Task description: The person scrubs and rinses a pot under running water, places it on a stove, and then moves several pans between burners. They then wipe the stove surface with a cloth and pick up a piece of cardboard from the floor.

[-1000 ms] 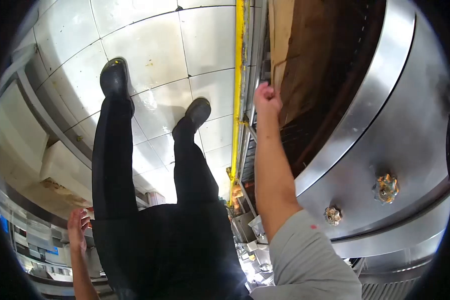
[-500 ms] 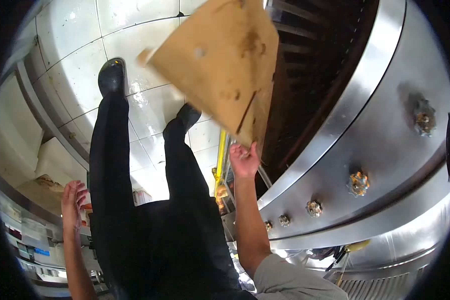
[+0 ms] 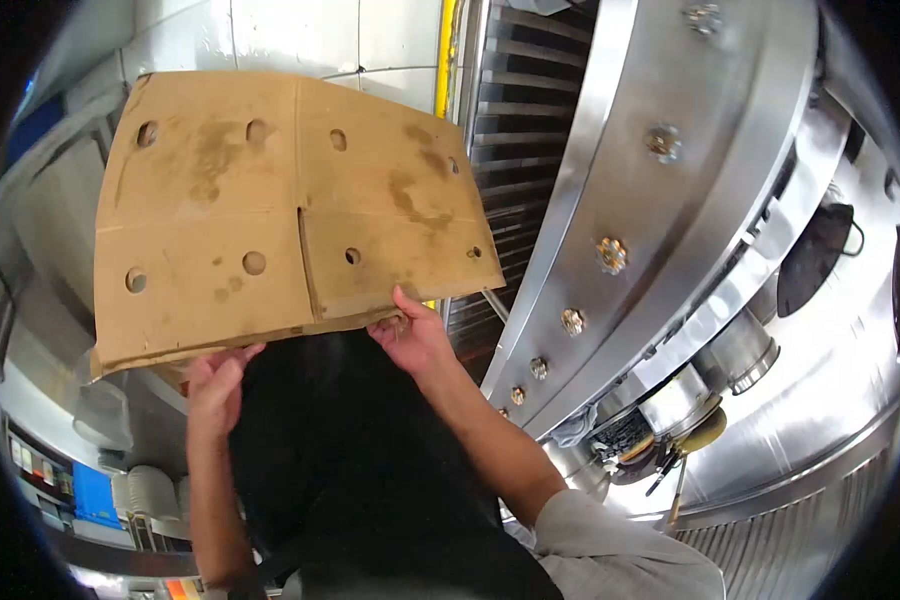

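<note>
A large flattened cardboard sheet [image 3: 260, 180] spreads out in front of my body, brown, with several round holes, dark stains, crease lines and one slit. My right hand [image 3: 410, 335] grips its near edge, thumb on top and fingers curled underneath. Farther left along the same edge, my left hand [image 3: 215, 385] is closed on the cardboard, its fingers partly hidden under the sheet. The cardboard covers my feet and most of the floor before me.
A steel stove front with several knobs [image 3: 612, 256] runs along the right, beside dark slatted racks [image 3: 530, 110]. Pots [image 3: 680, 400] and a black wok [image 3: 815, 260] sit on the steel surface beyond. White floor tiles [image 3: 300, 35] show at the top. Stacked white dishes [image 3: 150, 500] stand lower left.
The cardboard has swung down and left from the right side and now lies spread before me. My left hand, empty before, has taken hold of its edge; my right hand still holds it.
</note>
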A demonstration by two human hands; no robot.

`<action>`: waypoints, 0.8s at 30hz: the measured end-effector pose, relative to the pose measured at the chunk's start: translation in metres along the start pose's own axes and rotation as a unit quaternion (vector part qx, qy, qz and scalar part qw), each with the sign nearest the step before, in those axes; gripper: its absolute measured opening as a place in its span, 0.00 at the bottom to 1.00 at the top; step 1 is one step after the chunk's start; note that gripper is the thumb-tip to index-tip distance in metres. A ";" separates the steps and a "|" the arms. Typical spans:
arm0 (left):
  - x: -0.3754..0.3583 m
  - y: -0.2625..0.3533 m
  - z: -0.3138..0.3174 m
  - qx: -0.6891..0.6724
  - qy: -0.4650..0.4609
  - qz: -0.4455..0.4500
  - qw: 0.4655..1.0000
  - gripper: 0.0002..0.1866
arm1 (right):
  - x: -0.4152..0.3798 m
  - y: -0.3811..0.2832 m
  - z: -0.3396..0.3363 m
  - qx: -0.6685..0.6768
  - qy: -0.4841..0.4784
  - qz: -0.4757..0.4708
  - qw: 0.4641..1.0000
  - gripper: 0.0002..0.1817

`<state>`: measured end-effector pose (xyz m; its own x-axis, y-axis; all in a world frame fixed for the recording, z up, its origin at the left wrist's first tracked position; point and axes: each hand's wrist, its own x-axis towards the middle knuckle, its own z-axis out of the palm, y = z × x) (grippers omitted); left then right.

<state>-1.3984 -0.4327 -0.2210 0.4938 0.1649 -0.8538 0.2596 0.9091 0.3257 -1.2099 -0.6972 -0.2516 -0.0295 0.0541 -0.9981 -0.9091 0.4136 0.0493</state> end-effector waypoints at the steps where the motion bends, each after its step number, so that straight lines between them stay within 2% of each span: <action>1: -0.009 -0.004 0.005 -0.022 0.036 0.012 0.999 0.33 | -0.010 0.007 0.005 -0.005 -0.019 0.013 1.000 0.17; 2: -0.018 -0.018 -0.002 -0.008 0.062 0.012 0.998 0.29 | -0.021 0.015 0.008 -0.011 -0.040 0.025 0.999 0.16; 3: -0.026 -0.014 0.015 0.043 0.130 0.048 0.989 0.27 | -0.034 0.021 0.011 -0.018 -0.062 0.037 0.997 0.15; 5: -0.042 0.010 0.078 0.097 0.243 0.108 0.959 0.22 | -0.068 0.031 0.024 -0.013 -0.070 0.056 0.996 0.15; 7: -0.065 0.028 0.109 0.114 0.236 0.123 0.957 0.22 | -0.093 0.030 0.017 -0.015 -0.097 0.086 0.991 0.15; 10: -0.110 0.033 0.141 0.098 0.235 0.203 0.946 0.20 | -0.123 0.019 -0.008 -0.084 -0.242 0.172 0.951 0.19; 12: -0.148 0.045 0.166 0.153 0.242 0.252 0.924 0.20 | -0.173 -0.002 0.013 -0.278 -0.210 0.222 0.911 0.27; 14: -0.180 0.047 0.177 0.116 0.218 0.320 0.915 0.20 | -0.223 -0.031 0.019 -0.501 -0.208 0.150 0.826 0.30; 15: -0.201 0.052 0.186 0.120 0.223 0.353 0.901 0.15 | -0.244 -0.050 0.015 -0.589 -0.233 0.072 0.771 0.28; 16: -0.224 0.055 0.189 0.136 0.235 0.355 0.895 0.15 | -0.266 -0.068 0.010 -0.664 -0.256 -0.016 0.703 0.26; 17: -0.250 0.059 0.197 0.147 0.252 0.391 0.873 0.15 | -0.293 -0.086 0.010 -0.732 -0.248 -0.173 0.611 0.23; 18: -0.277 0.062 0.208 0.156 0.270 0.428 0.848 0.15 | -0.320 -0.103 0.011 -0.763 -0.232 -0.334 0.502 0.21; 20: -0.324 0.059 0.217 0.060 0.258 0.483 0.835 0.14 | -0.358 -0.136 0.013 -0.731 -0.163 -0.489 0.448 0.23; 21: -0.340 0.055 0.222 0.066 0.242 0.516 0.819 0.15 | -0.355 -0.166 0.009 -0.714 -0.113 -0.562 0.402 0.26; 22: -0.370 0.051 0.223 0.043 0.251 0.484 0.837 0.17 | -0.367 -0.184 0.009 -0.688 -0.136 -0.620 0.351 0.30; 23: -0.397 0.048 0.226 0.054 0.250 0.471 0.844 0.18 | -0.396 -0.187 0.015 -0.688 -0.118 -0.625 0.349 0.36; 24: -0.410 0.043 0.208 0.149 0.255 0.502 0.813 0.15 | -0.395 -0.204 0.017 -0.656 -0.146 -0.676 0.303 0.42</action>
<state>-1.4170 -0.5412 0.2277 0.1927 0.9727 -0.1293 0.1659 0.0976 0.9813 -1.0061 -0.7875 0.1329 0.6011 0.7989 -0.0192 0.6032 -0.4694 -0.6449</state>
